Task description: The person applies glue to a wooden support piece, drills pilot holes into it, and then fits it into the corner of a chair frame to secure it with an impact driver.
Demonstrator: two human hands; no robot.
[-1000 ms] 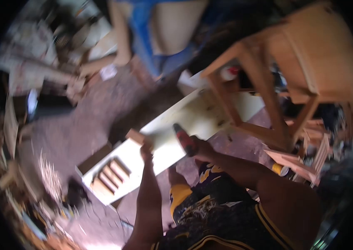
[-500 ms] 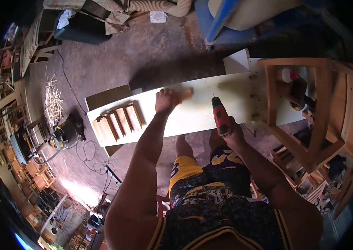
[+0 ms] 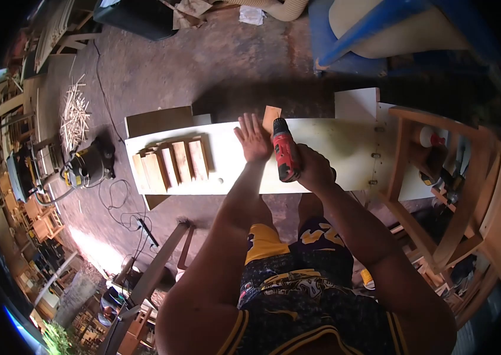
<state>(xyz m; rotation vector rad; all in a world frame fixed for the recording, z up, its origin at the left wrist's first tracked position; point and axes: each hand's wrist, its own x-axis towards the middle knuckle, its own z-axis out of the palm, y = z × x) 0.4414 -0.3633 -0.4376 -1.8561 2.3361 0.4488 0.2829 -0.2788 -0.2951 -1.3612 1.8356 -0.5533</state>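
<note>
My right hand (image 3: 316, 168) is wrapped around the handle of a red and black cordless drill (image 3: 286, 155). The drill's chuck and bit point away from me, and the bit overlaps a small wooden block (image 3: 270, 115) in this view. Beside that block, my left hand (image 3: 253, 139) lies with its fingers stretched out, its thumb side against the block's near left edge. Both are over a long white board (image 3: 333, 160). To the left on the board sits a row of several cut wooden pieces (image 3: 173, 163).
A wooden frame (image 3: 396, 154) stands at the board's right end, with a white bottle with a red cap (image 3: 430, 137) behind it. A shop vacuum (image 3: 88, 168), loose cables (image 3: 123, 204) and a pile of thin sticks (image 3: 75, 115) are on the floor to the left.
My left hand has gone from curled around the block to fingers stretched out beside it. The drill has moved left, up to the block. The camera view has shifted slightly.
</note>
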